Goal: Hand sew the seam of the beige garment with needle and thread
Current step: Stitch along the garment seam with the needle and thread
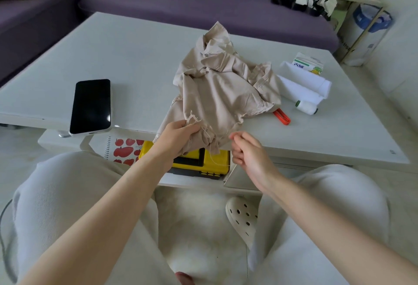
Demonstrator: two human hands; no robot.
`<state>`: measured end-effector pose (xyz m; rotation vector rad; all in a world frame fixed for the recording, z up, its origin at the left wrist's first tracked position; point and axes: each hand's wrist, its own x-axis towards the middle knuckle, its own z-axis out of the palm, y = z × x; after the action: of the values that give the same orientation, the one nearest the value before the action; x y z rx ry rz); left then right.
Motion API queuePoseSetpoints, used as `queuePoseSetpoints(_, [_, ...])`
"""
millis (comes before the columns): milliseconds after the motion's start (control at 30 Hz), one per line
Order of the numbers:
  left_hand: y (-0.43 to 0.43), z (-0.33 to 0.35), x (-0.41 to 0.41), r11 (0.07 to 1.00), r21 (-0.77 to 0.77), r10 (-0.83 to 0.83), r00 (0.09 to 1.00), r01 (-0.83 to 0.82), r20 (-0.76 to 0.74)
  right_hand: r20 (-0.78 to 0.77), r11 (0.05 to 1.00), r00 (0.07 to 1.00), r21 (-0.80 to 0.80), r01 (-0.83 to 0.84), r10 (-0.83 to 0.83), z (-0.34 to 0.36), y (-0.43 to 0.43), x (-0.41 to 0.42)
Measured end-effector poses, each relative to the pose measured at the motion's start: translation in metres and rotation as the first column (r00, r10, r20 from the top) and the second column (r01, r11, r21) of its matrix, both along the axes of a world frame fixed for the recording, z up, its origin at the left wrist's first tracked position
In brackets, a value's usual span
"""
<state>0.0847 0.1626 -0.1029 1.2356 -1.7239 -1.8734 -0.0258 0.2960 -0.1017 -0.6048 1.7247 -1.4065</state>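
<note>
The beige garment (222, 85) lies crumpled on the white table (126, 58), its frayed near edge hanging over the table's front. My left hand (178, 134) grips that hanging edge from the left. A thin pale thread (212, 153) runs from the fabric down toward my right hand (247, 151), which sits just right of the edge with its fingers curled and pinched together. The needle is too small to make out.
A phone (91, 106) lies at the table's near left edge. A white thread spool (306, 107), an orange tool (282, 116), folded white cloth (303, 85) and a carton (308, 64) sit to the right. A yellow case (203, 160) and an apple-print notebook (124, 151) rest on the lower shelf.
</note>
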Motion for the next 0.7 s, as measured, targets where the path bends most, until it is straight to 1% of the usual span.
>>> queuePoseSetpoints(100, [0.0, 0.001, 0.0, 1.0, 0.022, -0.02, 1.0, 0.02, -0.023, -0.165, 0.996, 0.984, 0.067, -0.052, 0.063, 0.007, -0.016, 0.003])
queuePoseSetpoints(267, [-0.001, 0.001, 0.001, 0.999, 0.025, -0.039, 0.998, 0.04, -0.046, -0.3, 0.995, 0.952, 0.095, -0.041, 0.068, 0.004, -0.035, 0.01])
queuePoseSetpoints(367, [-0.002, -0.002, 0.001, 0.999, 0.016, -0.046, 0.997, 0.048, -0.06, -0.319, 0.997, 0.946, 0.075, -0.035, 0.058, 0.003, -0.039, 0.012])
queuePoseSetpoints(467, [-0.004, -0.004, 0.001, 1.0, 0.016, 0.002, 0.999, -0.002, -0.04, -0.362, 0.999, 0.932, 0.047, 0.007, 0.01, 0.003, -0.035, 0.009])
queuePoseSetpoints(600, [-0.007, -0.004, 0.0, 0.996, 0.049, 0.079, 0.995, -0.076, -0.055, -0.379, 0.991, 0.924, 0.1, 0.091, -0.047, 0.0, -0.019, -0.001])
queuePoseSetpoints(700, [-0.006, -0.004, -0.001, 0.995, 0.047, 0.089, 0.994, -0.086, -0.064, -0.36, 0.981, 0.932, 0.155, 0.114, -0.051, -0.006, -0.003, -0.007])
